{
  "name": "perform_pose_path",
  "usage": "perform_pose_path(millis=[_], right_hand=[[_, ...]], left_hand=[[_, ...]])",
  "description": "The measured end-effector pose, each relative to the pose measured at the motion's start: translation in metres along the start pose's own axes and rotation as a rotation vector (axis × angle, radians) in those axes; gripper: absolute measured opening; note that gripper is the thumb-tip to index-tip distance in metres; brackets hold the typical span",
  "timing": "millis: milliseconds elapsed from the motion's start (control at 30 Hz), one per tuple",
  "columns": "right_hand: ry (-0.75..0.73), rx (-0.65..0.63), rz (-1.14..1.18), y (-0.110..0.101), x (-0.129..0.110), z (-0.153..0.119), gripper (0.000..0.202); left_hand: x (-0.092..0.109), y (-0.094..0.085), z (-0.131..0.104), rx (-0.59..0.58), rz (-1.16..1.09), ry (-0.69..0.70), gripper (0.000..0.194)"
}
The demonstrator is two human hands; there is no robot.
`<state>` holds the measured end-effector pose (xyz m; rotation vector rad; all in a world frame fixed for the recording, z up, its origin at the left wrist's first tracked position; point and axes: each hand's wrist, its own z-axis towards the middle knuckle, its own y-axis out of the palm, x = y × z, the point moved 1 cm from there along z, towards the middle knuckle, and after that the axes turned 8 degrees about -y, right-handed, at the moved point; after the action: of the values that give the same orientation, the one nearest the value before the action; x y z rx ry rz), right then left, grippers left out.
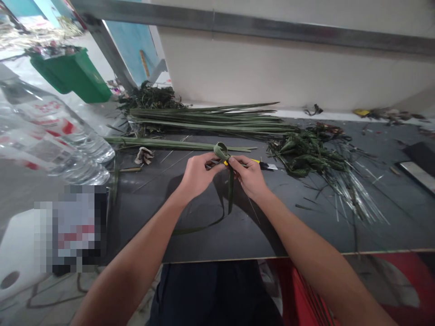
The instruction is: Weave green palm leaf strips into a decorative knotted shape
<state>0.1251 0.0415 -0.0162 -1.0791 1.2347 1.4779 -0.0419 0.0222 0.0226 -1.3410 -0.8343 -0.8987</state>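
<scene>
Between my two hands, over the middle of the dark table (200, 246), is a long green leaf strip (220, 150) bent into a loop at its top. Its loose ends hang down toward me, one curving off to the left. My left hand (201, 174) pinches the strip from the left, fingers closed. Closed on the same strip from the right is my right hand (249, 175); a thin wire-like piece hangs below it. A yellow cutter knife (268, 166) lies just behind my right hand, partly hidden by it.
Long green leaves (204, 118) lie along the back. Woven leaf pieces (309, 151) and thin shiny wires (356, 194) are at the right. Clear water bottles (68, 122) stand at the left, with a green bin (73, 74) behind. A dark flat object (419, 165) lies far right.
</scene>
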Motion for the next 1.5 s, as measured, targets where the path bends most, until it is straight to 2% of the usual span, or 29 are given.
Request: perform_pose_path(millis=[67,167,333,433,533,700,767,900,1000,1100,1200,1333,1500], right_hand=[[-0.002,-0.034,-0.02,0.001,0.001,-0.001,0.04],[0.017,-0.078,-0.027,0.002,-0.002,-0.003,0.038],[0.085,-0.109,0.081,0.005,-0.012,-0.006,0.042],[0.117,-0.122,0.111,0.005,-0.012,-0.006,0.042],[0.158,-0.07,0.173,0.004,-0.009,-0.005,0.043],[0.181,0.083,0.288,0.004,-0.005,-0.002,0.04],[0.169,0.142,0.311,0.004,-0.006,-0.001,0.04],[0.169,0.226,0.367,0.005,-0.007,0.001,0.037],[0.169,0.247,0.37,0.005,-0.006,0.002,0.035],[0.153,0.247,0.335,0.004,-0.005,0.001,0.035],[0.151,0.207,0.318,0.006,-0.004,-0.002,0.038],[0.126,0.165,0.302,0.013,-0.005,-0.007,0.041],[0.099,0.175,0.206,0.013,-0.004,-0.008,0.043]], left_hand=[[-0.003,-0.002,0.002,0.017,-0.085,0.001,0.019],[-0.006,-0.005,0.006,-0.031,-0.246,-0.042,0.018],[-0.005,-0.006,0.006,-0.107,-0.502,-0.164,0.03],[-0.005,-0.004,0.003,-0.205,-0.578,-0.287,0.039],[-0.007,-0.002,0.0,-0.246,-0.572,-0.379,0.055],[0.0,-0.001,-0.004,-0.333,-0.573,-0.376,0.094],[0.006,-0.004,-0.007,-0.384,-0.567,-0.377,0.099],[0.012,-0.009,-0.009,-0.458,-0.53,-0.369,0.097],[0.008,-0.007,-0.008,-0.408,-0.433,-0.268,0.09],[0.001,0.0,-0.006,-0.231,-0.266,-0.115,0.069],[-0.004,0.008,-0.005,-0.058,-0.178,-0.036,0.05],[-0.007,0.014,-0.004,0.043,-0.209,-0.065,0.043],[-0.009,0.015,-0.002,0.006,-0.288,-0.146,0.054]])
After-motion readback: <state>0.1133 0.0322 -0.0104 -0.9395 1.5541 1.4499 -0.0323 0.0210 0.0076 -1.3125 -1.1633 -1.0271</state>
